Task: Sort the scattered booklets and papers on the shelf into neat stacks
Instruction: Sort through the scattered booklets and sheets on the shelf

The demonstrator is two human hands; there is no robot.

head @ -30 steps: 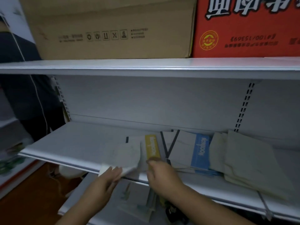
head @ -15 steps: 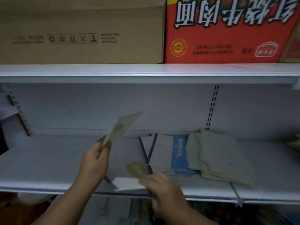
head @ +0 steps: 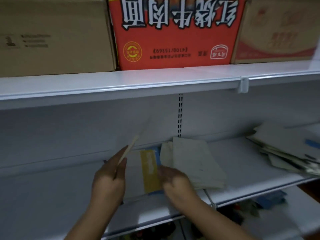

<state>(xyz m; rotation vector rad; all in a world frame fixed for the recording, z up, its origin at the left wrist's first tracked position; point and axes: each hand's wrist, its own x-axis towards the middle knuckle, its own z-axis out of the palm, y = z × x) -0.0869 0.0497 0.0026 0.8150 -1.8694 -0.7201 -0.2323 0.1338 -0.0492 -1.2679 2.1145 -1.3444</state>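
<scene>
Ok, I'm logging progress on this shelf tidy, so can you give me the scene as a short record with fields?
left hand: holds a thin paper edge-on, in the air above the shelf
right hand: at the yellow booklet; grip unclear, blurred
yellow booklet: lying on a blue booklet
pale paper stack: just right of them
loose pile: far right, untidy
upper shelf: red box

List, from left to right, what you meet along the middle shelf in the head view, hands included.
left hand pinching a card → yellow booklet → right hand → pale stack → untidy pile at the far right.
</scene>
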